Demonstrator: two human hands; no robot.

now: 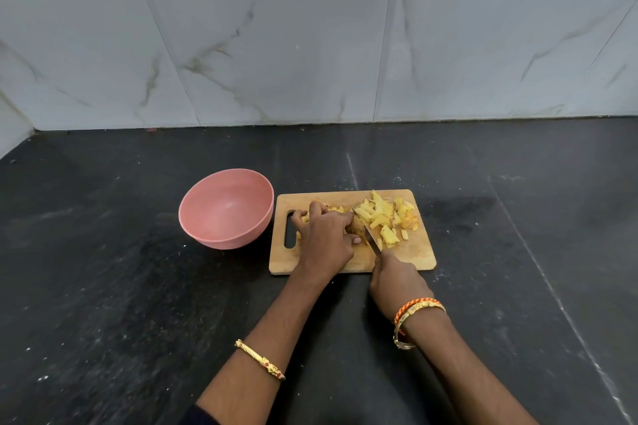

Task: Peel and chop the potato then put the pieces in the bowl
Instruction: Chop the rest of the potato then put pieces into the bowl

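A wooden cutting board [407,255] lies on the dark counter. My left hand [324,238] grips the remaining piece of potato [358,226] on the board, fingers curled over it. My right hand [397,278] holds the handle of a knife [367,233], whose blade rests against the potato's right side. A pile of yellow chopped potato pieces [388,217] sits on the board's right half. A pink bowl [226,209] stands just left of the board, with nothing inside it.
The black stone counter [138,304] spreads wide on all sides. A white marble-tiled wall [310,45] rises behind it. Bangles circle both wrists.
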